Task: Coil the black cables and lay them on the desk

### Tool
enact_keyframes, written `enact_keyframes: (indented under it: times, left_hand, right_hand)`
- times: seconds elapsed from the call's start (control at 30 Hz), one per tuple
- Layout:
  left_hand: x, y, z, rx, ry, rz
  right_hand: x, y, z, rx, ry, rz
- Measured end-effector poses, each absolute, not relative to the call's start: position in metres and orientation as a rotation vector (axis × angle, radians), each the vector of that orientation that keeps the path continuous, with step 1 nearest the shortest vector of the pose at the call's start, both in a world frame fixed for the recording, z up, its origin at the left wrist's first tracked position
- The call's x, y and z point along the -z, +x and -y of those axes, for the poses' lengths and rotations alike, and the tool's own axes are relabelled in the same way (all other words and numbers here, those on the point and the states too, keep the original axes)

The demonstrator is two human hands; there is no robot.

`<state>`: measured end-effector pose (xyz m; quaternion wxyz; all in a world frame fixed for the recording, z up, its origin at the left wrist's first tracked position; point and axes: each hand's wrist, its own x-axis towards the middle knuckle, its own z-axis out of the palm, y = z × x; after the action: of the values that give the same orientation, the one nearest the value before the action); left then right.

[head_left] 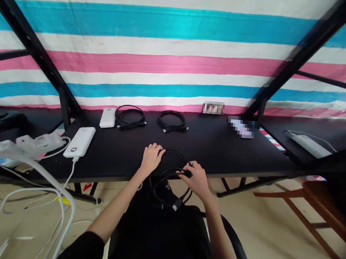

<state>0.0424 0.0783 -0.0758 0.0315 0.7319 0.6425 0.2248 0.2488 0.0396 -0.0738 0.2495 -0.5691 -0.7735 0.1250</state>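
A partly coiled black cable (174,150) is held between my two hands at the front edge of the black table (123,149). My right hand (197,180) is closed around the gathered loops, which hang below the edge over my lap. One plug (177,204) dangles under that hand. Over the tabletop, my left hand (152,158) has its fingers curled down, with a stretch of the same cable running from its thumb side across to my right hand. The cable under the left fingers is hidden.
Two coiled black cables (171,120) lie at the back beside a white power bank (108,117). A larger white power bank (80,142) with a cable plugged in rests front left, near a power strip (41,143). Back right lies a blurred phone-like object (241,127). A wooden chair (329,201) stands right.
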Motion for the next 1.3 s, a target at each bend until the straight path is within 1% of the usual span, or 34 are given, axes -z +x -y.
enact_keyframes:
  times: [0.17,0.3,0.43,0.5,0.57,0.77,0.93,1.03,1.2,1.3]
  left_hand:
    - [0.070,0.037,-0.075,-0.805,2.108,-1.798]
    - [0.062,0.033,-0.068,-0.853,2.025,-1.588]
    - [0.060,0.031,-0.061,-0.808,2.013,-1.369]
    - [0.063,0.031,-0.060,-0.729,2.017,-1.382]
    - [0.065,0.032,-0.060,-0.724,1.988,-1.448]
    - [0.063,0.039,-0.062,-0.742,1.998,-1.411]
    - [0.063,0.036,-0.068,-1.068,1.680,-1.418]
    - [0.069,0.027,-0.076,-1.296,1.458,-1.507]
    - [0.078,0.011,-0.087,-1.754,0.976,-1.560]
    - [0.075,-0.004,-0.084,-1.844,0.745,-1.531]
  right_hand:
    - [0.067,0.254,-0.049,-0.614,-1.561,1.984]
    - [0.069,0.259,-0.059,-0.755,-1.601,1.724]
    - [0.072,0.262,-0.068,-0.910,-1.471,1.463]
    - [0.072,0.263,-0.071,-0.988,-1.375,1.402]
    - [0.072,0.264,-0.074,-1.015,-1.362,1.366]
    - [0.067,0.261,-0.084,-1.039,-1.336,1.390]
    - [0.065,0.264,-0.094,-1.342,-1.258,1.215]
    - [0.066,0.267,-0.102,-1.447,-1.173,1.033]
    - [0.068,0.273,-0.112,-1.463,-1.118,0.798]
    - [0.070,0.287,-0.113,-1.385,-1.128,0.794]
